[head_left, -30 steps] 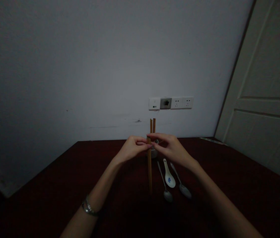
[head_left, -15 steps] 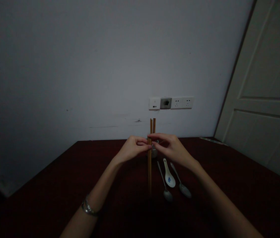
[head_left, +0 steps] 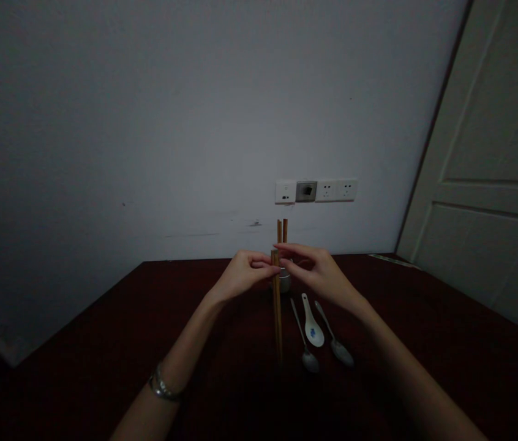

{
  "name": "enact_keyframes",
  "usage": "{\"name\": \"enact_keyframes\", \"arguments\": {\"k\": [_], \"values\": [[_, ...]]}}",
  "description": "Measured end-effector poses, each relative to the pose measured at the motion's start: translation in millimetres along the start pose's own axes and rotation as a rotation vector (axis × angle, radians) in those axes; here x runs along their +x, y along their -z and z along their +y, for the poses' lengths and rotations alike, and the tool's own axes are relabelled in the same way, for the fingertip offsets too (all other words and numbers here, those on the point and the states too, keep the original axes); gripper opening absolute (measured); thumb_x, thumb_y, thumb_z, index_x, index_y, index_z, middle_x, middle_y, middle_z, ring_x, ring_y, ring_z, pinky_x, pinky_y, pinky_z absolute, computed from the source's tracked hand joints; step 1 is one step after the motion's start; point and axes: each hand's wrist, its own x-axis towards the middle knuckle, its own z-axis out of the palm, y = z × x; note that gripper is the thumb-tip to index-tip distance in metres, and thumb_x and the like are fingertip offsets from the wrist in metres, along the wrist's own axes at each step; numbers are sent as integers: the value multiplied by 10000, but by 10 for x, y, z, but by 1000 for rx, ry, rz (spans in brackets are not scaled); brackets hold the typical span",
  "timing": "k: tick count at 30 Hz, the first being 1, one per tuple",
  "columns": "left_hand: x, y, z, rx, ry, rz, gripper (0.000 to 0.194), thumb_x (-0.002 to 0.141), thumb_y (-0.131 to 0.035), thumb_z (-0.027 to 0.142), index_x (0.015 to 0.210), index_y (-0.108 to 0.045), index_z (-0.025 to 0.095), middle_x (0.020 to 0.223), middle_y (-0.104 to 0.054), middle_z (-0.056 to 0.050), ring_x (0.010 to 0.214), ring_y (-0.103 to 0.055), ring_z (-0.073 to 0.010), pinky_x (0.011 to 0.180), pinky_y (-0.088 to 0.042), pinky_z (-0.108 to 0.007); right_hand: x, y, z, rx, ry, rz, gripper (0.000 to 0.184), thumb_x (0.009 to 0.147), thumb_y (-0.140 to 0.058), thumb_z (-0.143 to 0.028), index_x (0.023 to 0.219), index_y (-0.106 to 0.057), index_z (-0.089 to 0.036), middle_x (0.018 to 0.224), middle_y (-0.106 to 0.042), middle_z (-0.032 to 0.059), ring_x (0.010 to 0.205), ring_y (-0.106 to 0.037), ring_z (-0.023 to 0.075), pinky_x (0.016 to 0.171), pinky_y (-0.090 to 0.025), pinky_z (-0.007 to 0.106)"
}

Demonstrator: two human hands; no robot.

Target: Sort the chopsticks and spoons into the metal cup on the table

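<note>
My left hand [head_left: 246, 274] is closed, pinching a pair of wooden chopsticks [head_left: 278, 312] near their upper ends. The pair stands nearly upright, side by side, with the lower ends fading into shadow. Beside their tops is my right hand [head_left: 316, 269], its thumb and index finger apart; whether a fingertip touches the wood is hard to tell. Behind the hands, more chopsticks [head_left: 285, 230] rise from a pale cup [head_left: 285, 282], which the fingers partly cover. To the right lie a slim metal spoon [head_left: 309, 361], a white ceramic spoon with a blue mark [head_left: 314, 334] and another metal spoon [head_left: 341, 352].
The dark red table [head_left: 185, 331] reaches back to a pale wall [head_left: 195, 122]. Sockets and a switch [head_left: 306, 191] are set in the wall above it. A panelled door [head_left: 493, 184] stands at the right, and a thin flat strip [head_left: 394, 261] lies at the table's back right.
The chopsticks' tops have shifted slightly left and up, so the pair leans a little. My right index finger has risen slightly and its fingers sit a bit wider apart.
</note>
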Motion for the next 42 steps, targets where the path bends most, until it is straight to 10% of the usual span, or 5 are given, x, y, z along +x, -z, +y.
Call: {"name": "enact_keyframes", "arguments": {"k": [16, 42], "values": [[-11, 91, 97, -40, -22, 184, 217, 680, -645, 288, 766, -658, 89, 780, -680, -98, 694, -624, -156, 641, -484, -251, 32, -156, 168, 308, -461, -229, 293, 629, -673, -370, 807, -711, -140, 693, -676, 49, 600, -605, 135, 558, -481, 260], [50, 60, -2, -172, 48, 243, 228, 637, -682, 281, 753, -653, 87, 732, -678, -94, 665, -629, -165, 608, -509, -267, 19, -354, 382, 294, -392, -229, 289, 596, -698, -390, 721, -700, -130, 652, -652, 36, 593, -591, 138, 590, -484, 278]]}}
